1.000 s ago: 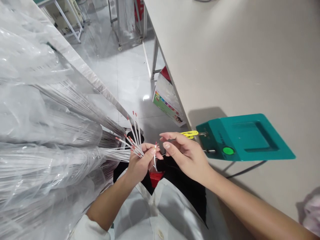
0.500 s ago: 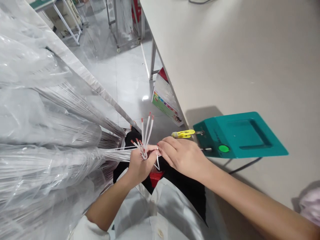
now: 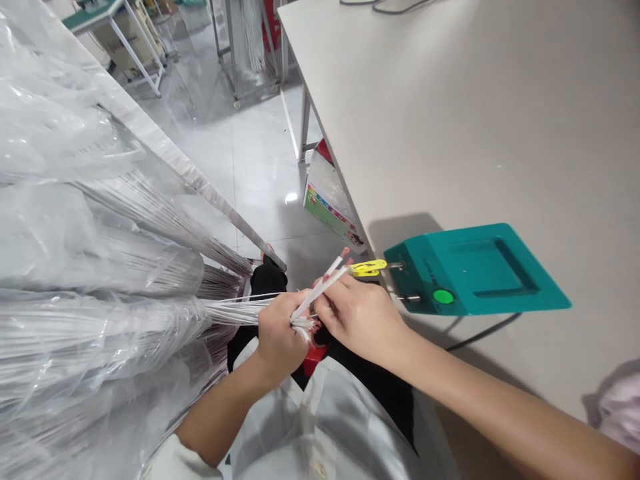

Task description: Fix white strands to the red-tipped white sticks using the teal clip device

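My left hand (image 3: 281,337) is closed around a bundle of thin white wires (image 3: 235,311) that runs in from the left. Out of its fist stick short wire ends (image 3: 303,325) with reddish, copper-like tips. Two or more longer wire ends (image 3: 320,292) slant up to the right, across the fingers of my right hand (image 3: 363,320). Those fingers are curled and pressed against the wires, and their tips are partly hidden. Just beyond the right knuckles, a yellow clip (image 3: 369,268) sits on a metal post of a teal device (image 3: 493,267) with a green round button (image 3: 443,297).
Plastic-wrapped wire bundles (image 3: 100,340) hang along a wrapped rail (image 3: 200,180) on my left. The pale table (image 3: 450,120) spans the right side, with a black cable (image 3: 485,333) behind the device. A printed carton (image 3: 333,200) stands on the floor beside the table.
The upright wire ends have tipped over to the right, toward my right hand. My left fist has turned and its short wire ends now point right. The thin wire loop below the fingers no longer shows.
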A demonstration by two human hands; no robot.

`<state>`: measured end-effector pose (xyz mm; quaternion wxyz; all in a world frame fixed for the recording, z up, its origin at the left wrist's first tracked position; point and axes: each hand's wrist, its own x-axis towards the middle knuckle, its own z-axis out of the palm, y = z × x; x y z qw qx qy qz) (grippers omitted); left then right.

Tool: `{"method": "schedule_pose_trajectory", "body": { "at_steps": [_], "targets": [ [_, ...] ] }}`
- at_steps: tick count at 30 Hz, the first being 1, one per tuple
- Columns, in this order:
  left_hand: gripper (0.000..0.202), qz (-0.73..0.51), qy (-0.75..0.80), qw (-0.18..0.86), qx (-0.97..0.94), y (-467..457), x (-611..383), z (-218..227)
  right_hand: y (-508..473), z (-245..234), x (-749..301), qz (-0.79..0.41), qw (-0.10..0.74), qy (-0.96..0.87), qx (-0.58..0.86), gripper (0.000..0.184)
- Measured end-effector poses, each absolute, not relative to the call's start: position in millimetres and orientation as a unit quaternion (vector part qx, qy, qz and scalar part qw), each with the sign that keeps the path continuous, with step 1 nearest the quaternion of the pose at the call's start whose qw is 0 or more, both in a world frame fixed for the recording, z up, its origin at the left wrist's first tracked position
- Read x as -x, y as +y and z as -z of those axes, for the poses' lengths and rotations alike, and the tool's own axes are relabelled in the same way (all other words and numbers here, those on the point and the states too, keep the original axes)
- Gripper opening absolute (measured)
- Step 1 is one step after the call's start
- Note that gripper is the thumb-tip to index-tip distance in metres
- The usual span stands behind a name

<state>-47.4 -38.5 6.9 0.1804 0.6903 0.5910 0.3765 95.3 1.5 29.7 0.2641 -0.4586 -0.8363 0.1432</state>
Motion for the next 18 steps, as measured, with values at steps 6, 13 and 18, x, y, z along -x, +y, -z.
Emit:
{"method": "schedule_pose_trajectory", "body": {
  "at_steps": [6, 13, 18],
  "targets": [
    [0.024, -0.402, 0.588, 0.221, -0.666, -41.9, 50.3, -0.9, 7.5, -33.0, -93.4, -0.746, 0.281, -0.408, 0.446, 0.01],
    [0.015, -0.427, 0.622, 0.393, -0.526, -37.5, 45.9, -4.9, 1.8, -30.3, -103.5, -0.784, 0.26, -0.332, 0.457, 0.016],
    [0.013, -0.399, 0.616, 0.505, -0.454, -32.1, 38.6, -19.7, 2.1, -31.2, -108.6, -0.601, 0.317, -0.57, 0.463, 0.022]
  ]
}}
